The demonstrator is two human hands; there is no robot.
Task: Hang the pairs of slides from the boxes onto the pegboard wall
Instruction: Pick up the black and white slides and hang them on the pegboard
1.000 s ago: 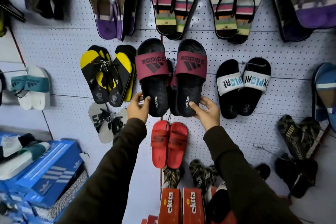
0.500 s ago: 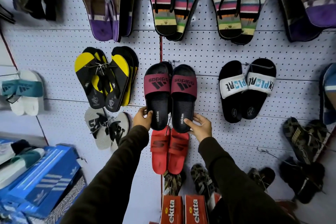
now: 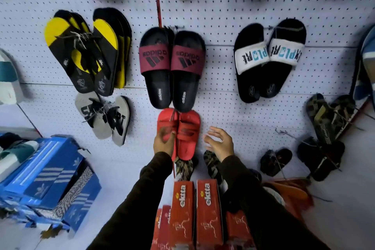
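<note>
A black pair of adidas slides (image 3: 172, 69) with maroon straps hangs on the white pegboard wall (image 3: 219, 16) at the centre, and neither hand touches it. Directly under it hangs a red pair of slides (image 3: 189, 132). My left hand (image 3: 163, 142) is low, in front of the left red slide, with its fingers loosely curved and nothing held. To the right of the red pair my right hand (image 3: 220, 143) is spread, away from the wall and empty.
Red ekkta boxes (image 3: 194, 209) stand below my arms. Blue adidas boxes (image 3: 46, 176) are stacked at lower left. Yellow-black flip-flops (image 3: 85, 53), grey ones (image 3: 103, 115), white-strapped black slides (image 3: 267, 61) and dark sandals (image 3: 328, 117) hang around the centre pair.
Both hands have let go of the adidas slides, which now hang on the wall, and have dropped to the level of the red pair. The view has tilted downward.
</note>
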